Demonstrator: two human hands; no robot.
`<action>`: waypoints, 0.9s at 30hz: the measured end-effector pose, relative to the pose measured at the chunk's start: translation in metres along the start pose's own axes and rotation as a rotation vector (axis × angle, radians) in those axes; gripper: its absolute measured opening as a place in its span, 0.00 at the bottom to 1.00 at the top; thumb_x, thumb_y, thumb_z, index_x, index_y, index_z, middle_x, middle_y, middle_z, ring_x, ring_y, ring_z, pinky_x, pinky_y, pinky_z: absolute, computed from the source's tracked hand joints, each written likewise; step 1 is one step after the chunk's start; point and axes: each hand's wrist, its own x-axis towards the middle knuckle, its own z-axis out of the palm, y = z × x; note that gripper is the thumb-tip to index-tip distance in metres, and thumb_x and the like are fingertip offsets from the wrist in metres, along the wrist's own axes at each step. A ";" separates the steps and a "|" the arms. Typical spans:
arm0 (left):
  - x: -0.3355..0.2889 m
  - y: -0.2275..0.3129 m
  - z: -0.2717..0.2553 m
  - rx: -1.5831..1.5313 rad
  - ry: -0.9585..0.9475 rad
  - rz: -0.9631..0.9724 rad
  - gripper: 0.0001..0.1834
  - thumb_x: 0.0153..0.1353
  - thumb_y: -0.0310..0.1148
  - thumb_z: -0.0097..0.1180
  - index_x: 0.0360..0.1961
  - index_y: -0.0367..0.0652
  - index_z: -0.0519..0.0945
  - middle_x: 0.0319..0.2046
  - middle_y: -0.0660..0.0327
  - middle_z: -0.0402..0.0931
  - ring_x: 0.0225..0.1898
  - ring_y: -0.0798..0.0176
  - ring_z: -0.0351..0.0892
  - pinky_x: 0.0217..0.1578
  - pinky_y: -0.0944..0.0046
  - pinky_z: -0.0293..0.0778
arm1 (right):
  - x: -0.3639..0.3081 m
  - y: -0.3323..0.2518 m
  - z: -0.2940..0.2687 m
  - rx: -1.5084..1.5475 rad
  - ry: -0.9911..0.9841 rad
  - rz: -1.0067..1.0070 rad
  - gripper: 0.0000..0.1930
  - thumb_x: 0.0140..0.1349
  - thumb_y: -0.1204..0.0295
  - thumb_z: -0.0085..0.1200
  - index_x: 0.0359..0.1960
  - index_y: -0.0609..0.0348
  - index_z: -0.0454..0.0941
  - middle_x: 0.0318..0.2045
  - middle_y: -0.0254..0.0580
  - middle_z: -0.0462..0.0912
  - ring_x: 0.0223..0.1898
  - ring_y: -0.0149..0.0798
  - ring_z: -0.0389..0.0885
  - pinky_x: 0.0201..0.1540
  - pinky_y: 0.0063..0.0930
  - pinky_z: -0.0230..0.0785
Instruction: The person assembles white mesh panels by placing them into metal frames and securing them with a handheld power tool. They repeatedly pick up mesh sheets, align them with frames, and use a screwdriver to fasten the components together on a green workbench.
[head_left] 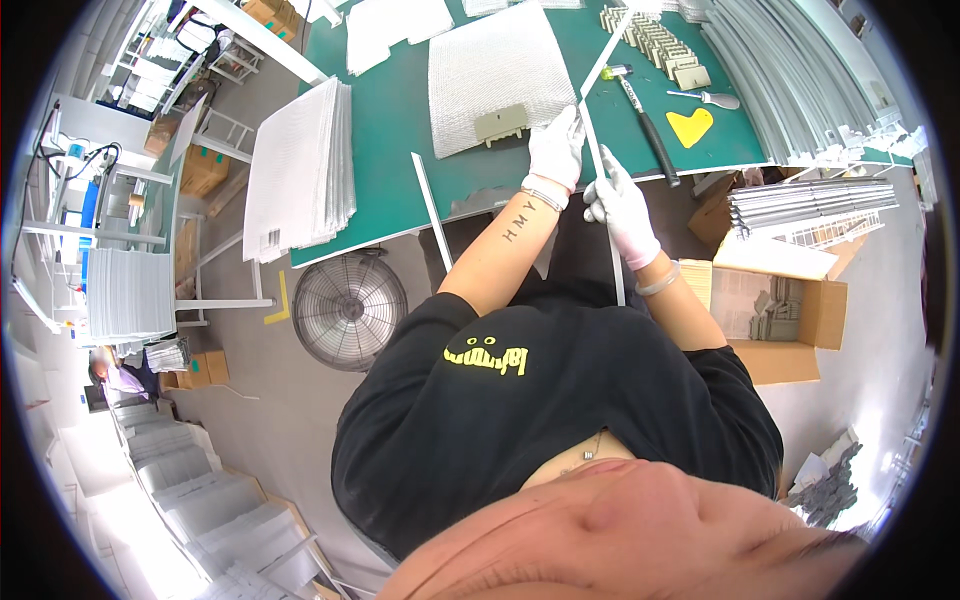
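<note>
Both my hands wear white gloves. A long thin white strip point(616, 252) runs upward past the table's front edge, its upper end meeting a second slanted white strip point(608, 52). My right hand point(622, 208) is closed around the lower strip. Close to where the strips meet, my left hand point(557, 152) has its fingertips against the strip; whether they grip it is hard to see. Left of that hand, a beige toothed plate point(500, 124) lies on the near edge of a white mesh sheet point(495, 62). Another white strip point(432, 210) overhangs the table edge.
On the green table point(385, 165) are a stack of mesh sheets point(300, 165), a hammer point(650, 130), a screwdriver point(715, 99), a yellow scraper point(690, 127) and a row of beige plates point(690, 75). A floor fan point(350, 310) stands below left, an open carton point(825, 315) below right.
</note>
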 end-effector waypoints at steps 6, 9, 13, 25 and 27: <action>-0.005 0.003 0.009 -0.224 0.204 -0.137 0.09 0.66 0.22 0.53 0.46 0.33 0.75 0.46 0.52 0.78 0.49 0.56 0.79 0.50 0.58 0.79 | 0.003 0.001 0.004 -0.249 0.096 -0.004 0.30 0.73 0.71 0.44 0.75 0.60 0.50 0.30 0.36 0.75 0.22 0.22 0.70 0.29 0.17 0.71; -0.006 0.004 0.011 -0.229 0.199 -0.163 0.08 0.66 0.24 0.55 0.45 0.35 0.75 0.45 0.53 0.78 0.48 0.58 0.80 0.47 0.60 0.80 | 0.002 0.004 0.003 -0.084 0.032 0.004 0.30 0.73 0.71 0.45 0.74 0.61 0.52 0.30 0.36 0.76 0.22 0.22 0.71 0.28 0.16 0.70; -0.005 0.002 0.002 0.210 0.059 -0.082 0.09 0.67 0.26 0.55 0.47 0.36 0.76 0.44 0.55 0.79 0.45 0.59 0.81 0.45 0.61 0.80 | 0.007 0.001 0.001 -0.008 -0.030 -0.009 0.29 0.73 0.71 0.45 0.73 0.62 0.54 0.28 0.36 0.76 0.21 0.22 0.70 0.27 0.16 0.69; -0.107 0.100 -0.012 0.201 -0.101 -0.126 0.18 0.67 0.29 0.52 0.57 0.37 0.75 0.55 0.48 0.75 0.51 0.49 0.78 0.54 0.53 0.73 | 0.128 -0.035 -0.010 -0.168 -0.207 0.216 0.11 0.65 0.68 0.59 0.44 0.57 0.74 0.29 0.28 0.74 0.20 0.21 0.69 0.25 0.19 0.70; -0.101 0.159 -0.043 1.169 -0.108 0.436 0.19 0.69 0.30 0.49 0.58 0.35 0.74 0.58 0.46 0.73 0.54 0.49 0.77 0.56 0.53 0.72 | 0.129 -0.032 -0.014 -0.074 -0.197 0.242 0.07 0.65 0.71 0.57 0.41 0.56 0.72 0.28 0.27 0.71 0.19 0.22 0.67 0.28 0.21 0.71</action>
